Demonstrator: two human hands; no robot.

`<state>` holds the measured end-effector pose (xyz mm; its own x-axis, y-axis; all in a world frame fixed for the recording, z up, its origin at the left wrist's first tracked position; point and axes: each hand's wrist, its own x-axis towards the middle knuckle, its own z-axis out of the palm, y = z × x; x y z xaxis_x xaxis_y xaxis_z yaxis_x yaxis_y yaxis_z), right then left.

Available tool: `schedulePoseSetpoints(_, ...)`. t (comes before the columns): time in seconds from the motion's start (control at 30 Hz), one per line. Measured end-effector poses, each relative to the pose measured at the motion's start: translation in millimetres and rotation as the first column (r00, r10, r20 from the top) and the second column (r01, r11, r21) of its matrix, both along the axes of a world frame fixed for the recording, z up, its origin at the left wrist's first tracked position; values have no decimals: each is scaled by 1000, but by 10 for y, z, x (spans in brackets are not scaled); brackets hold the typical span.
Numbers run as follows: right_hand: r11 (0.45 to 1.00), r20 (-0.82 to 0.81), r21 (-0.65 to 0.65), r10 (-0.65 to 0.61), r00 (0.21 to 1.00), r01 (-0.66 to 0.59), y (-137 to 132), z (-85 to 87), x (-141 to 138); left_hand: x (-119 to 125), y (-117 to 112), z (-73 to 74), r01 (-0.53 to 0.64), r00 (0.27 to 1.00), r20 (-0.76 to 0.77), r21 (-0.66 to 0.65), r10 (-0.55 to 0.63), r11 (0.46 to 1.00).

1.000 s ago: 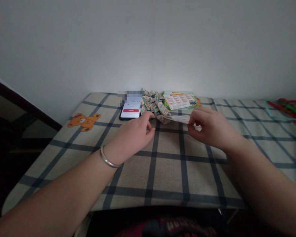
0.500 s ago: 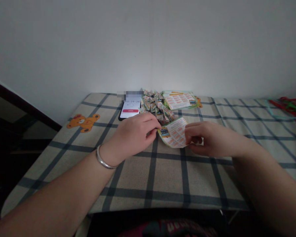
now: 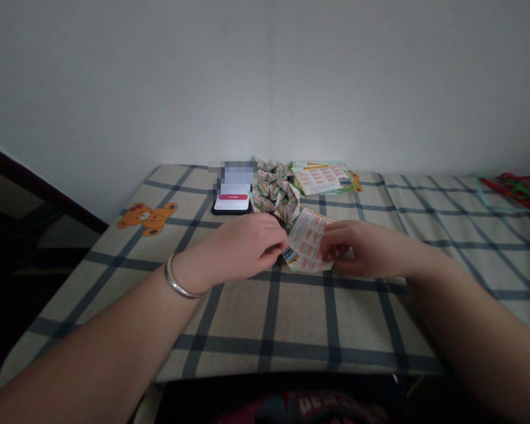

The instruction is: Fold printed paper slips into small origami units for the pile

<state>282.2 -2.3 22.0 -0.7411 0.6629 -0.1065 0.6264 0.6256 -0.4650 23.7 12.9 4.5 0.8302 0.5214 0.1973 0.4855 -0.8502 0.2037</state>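
Note:
A printed paper leaflet (image 3: 310, 238), with orange blocks of text and a small blue picture at its lower left corner, is held between my two hands just above the cloth. My left hand (image 3: 251, 244), a silver bangle at its wrist, has its fingers closed at the leaflet's left edge. At the right side, the curled fingers of my right hand (image 3: 357, 247) grip the sheet. Directly beyond the leaflet lies a pile of folded paper pieces (image 3: 274, 191) with the same print. Behind and to the right is a stack of flat leaflets (image 3: 322, 179).
A phone (image 3: 232, 197) with a lit screen lies left of the folded pieces. The checked tablecloth (image 3: 238, 330) bears an orange bear print (image 3: 148, 219) at left. Red and green items (image 3: 519, 191) lie at the far right. A white wall (image 3: 265, 76) rises behind.
The leaflet has turned between my hands, its picture corner now lower and its top edge tilted. Both hands have shifted slightly. The front folded piece now sits farther left and back.

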Motion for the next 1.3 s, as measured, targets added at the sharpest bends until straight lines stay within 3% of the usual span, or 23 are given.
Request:
schedulePoseSetpoints(0.23,1000,-82,-5,29,996,-30,-21,39,-24,9,-31,26,-23,1000,-11,-47,22,999)
schedulePoseSetpoints(0.47,986,-164,153,85,983,-60,34,11,57,34,-66,27,-47,999,8,-104,48,993)
schedulePoseSetpoints(0.67,994,-117,57,100,988,-94,5,40,63,61,-90,9,-105,994,-8,-90,105,990)
schedulePoseSetpoints(0.87,999,-41,13,32,999,-32,21,-2,58,78,-124,-16,-128,992,-21,-36,128,991)
schedulePoseSetpoints(1.0,1000,-26,7,25,999,-25,28,-20,70,107,-151,-19,-113,993,27,-96,116,989)
schedulePoseSetpoints(1.17,998,-65,-35,52,997,-55,28,-51,91,128,-184,-7,7,994,109,-239,20,971)
schedulePoseSetpoints(1.3,997,-67,-49,62,996,-66,44,-59,101,130,-196,3,-18,995,89,-241,40,970)
